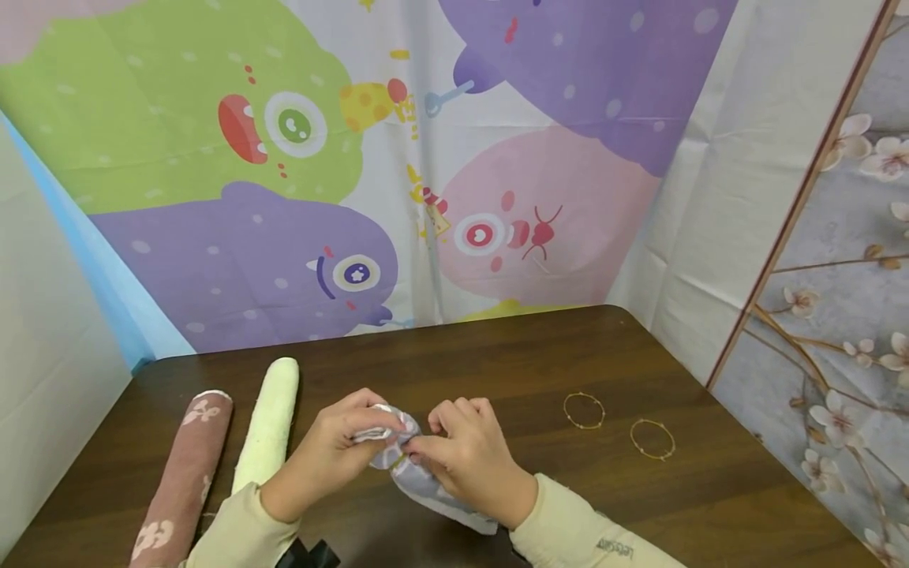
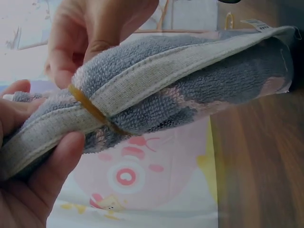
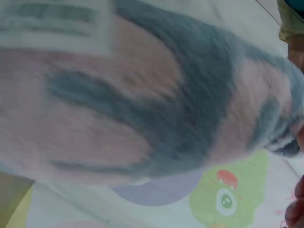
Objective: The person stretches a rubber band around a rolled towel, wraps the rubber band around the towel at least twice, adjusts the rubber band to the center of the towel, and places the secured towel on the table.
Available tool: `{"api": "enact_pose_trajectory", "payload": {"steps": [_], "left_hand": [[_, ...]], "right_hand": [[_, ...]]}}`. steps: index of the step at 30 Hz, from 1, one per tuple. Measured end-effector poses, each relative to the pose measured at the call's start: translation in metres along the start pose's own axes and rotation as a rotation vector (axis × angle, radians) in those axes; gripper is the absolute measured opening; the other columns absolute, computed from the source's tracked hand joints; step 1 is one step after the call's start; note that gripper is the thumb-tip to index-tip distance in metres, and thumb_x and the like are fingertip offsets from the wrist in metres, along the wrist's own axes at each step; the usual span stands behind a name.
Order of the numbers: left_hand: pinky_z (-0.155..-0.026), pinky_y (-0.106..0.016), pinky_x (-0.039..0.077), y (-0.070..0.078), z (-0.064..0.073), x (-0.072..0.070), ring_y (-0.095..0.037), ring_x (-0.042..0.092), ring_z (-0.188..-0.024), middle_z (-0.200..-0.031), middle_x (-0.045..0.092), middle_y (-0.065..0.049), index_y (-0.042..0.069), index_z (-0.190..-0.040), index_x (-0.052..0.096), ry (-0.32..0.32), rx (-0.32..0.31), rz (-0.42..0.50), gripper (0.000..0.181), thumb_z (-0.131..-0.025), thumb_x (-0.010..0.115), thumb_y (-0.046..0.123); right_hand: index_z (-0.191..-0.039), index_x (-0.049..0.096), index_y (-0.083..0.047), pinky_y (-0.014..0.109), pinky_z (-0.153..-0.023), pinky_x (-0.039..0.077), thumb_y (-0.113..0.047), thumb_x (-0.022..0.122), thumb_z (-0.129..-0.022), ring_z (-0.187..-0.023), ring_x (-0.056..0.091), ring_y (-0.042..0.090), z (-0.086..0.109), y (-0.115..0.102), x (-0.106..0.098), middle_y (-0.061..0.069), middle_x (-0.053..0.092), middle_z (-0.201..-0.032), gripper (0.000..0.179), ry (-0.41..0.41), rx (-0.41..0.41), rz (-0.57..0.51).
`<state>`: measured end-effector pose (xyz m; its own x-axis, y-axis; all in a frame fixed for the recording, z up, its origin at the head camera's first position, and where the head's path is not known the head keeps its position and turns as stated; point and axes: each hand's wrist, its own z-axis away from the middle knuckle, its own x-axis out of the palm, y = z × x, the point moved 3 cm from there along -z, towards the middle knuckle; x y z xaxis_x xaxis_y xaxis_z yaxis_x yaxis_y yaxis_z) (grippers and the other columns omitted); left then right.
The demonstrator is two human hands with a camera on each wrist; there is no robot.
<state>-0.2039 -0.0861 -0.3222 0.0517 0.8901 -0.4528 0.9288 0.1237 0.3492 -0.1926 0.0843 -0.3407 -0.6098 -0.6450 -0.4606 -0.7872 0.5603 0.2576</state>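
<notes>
A grey-and-pink rolled towel (image 1: 440, 497) with a pale hem is held above the table between both hands. My left hand (image 1: 334, 446) grips its far end, thumb pressed along the hem in the left wrist view. A yellowish rubber band (image 2: 92, 107) circles the roll just beyond that thumb. My right hand (image 1: 472, 457) has its thumb and forefinger at the band, pinching it against the towel. The patterned side of the towel (image 3: 190, 95) fills much of the right wrist view, with a white label (image 3: 57, 23) at its wide end.
Left on the dark wooden table (image 1: 525, 355) lie a brown rolled towel (image 1: 181, 481) with pale motifs and a pale green rolled towel (image 1: 268, 426). Two thin yellow rings, one nearer the back (image 1: 584, 410) and another (image 1: 652, 439), lie at the right. A cartoon-printed curtain (image 1: 412, 260) hangs behind.
</notes>
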Motion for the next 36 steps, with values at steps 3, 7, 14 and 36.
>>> {"api": "enact_pose_trajectory", "payload": {"steps": [3,7,14,36], "left_hand": [[-0.058,-0.017,0.046,-0.001,0.0,0.001,-0.013,0.054,-0.073,-0.08,0.057,-0.008,0.007,-0.08,0.064,0.003,-0.02,0.017,0.039,-0.061,0.07,-0.025],[-0.055,-0.016,0.046,-0.004,0.003,0.001,-0.011,0.053,-0.072,-0.078,0.056,-0.006,0.009,-0.076,0.062,0.019,-0.056,0.029,0.038,-0.06,0.069,-0.025],[-0.055,-0.018,0.043,-0.02,0.011,-0.01,-0.009,0.052,-0.072,-0.078,0.055,-0.007,0.006,-0.077,0.064,0.074,-0.053,0.069,0.038,-0.06,0.067,-0.027],[-0.068,-0.012,0.042,-0.029,0.019,-0.03,-0.003,0.052,-0.082,-0.077,0.056,-0.004,0.002,-0.075,0.065,0.222,-0.112,0.103,0.038,-0.058,0.057,-0.031]], "right_hand": [[-0.07,0.07,-0.02,0.025,-0.064,0.032,-0.037,0.064,-0.077,-0.064,0.038,0.011,-0.002,0.001,0.001,-0.004,0.044,-0.075,0.019,-0.049,0.042,-0.051],[-0.069,0.067,-0.019,0.023,-0.065,0.032,-0.04,0.056,-0.082,-0.066,0.039,0.011,-0.003,0.0,0.005,-0.004,0.045,-0.076,0.026,-0.132,0.057,-0.098],[-0.065,0.059,-0.023,0.021,-0.067,0.031,-0.041,0.064,-0.069,-0.069,0.038,0.009,0.003,-0.005,0.009,-0.007,0.044,-0.076,0.019,-0.256,0.038,-0.128],[-0.076,0.065,-0.017,0.019,-0.067,0.027,-0.034,0.063,-0.079,-0.071,0.036,0.009,0.04,-0.001,0.007,-0.007,0.045,-0.076,0.018,-0.256,0.167,-0.358]]}}
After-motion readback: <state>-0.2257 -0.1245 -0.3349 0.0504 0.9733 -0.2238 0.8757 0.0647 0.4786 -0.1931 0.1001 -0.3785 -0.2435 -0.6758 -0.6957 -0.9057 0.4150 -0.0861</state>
